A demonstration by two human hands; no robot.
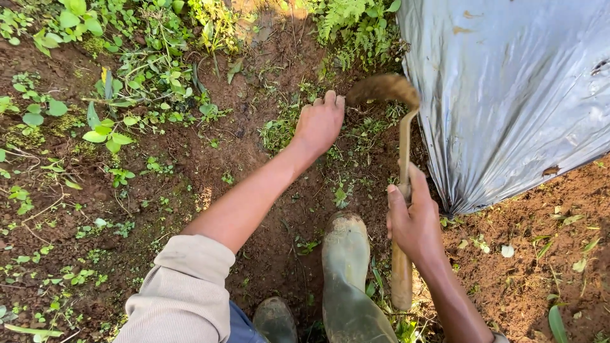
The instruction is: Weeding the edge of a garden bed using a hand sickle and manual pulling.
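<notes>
1. Nearest, at the bottom edge: two muddy rubber boots [346, 279] planted on bare red-brown soil [267, 254], the larger one toe-forward between the arms, plus a rolled beige sleeve [184, 292] on the left arm.
2. Just beyond, right hand [414, 222] wrapped shut around the wooden handle [402, 279] of a small hand hoe, thumb lying up along the shaft; handle end poking out below the fist.
3. Further up, hoe blade [384, 87], caked with earth and blurred, curved over the ground right beside the edge of a silver plastic sheet [508, 95].
4. Left of the blade, left hand [321, 124] pressed knuckles-up into a patch of small weeds [279, 130], fingers curled down toward the soil; cannot tell whether any stem sits inside the grip.
5. Judged good practice: short, shallow strokes, blade kept well apart from the left fingers and off the sheet's edge, weeds gripped low at the base.
6. Farthest: denser green seedlings and ferns [346, 25] along the top and left.
</notes>
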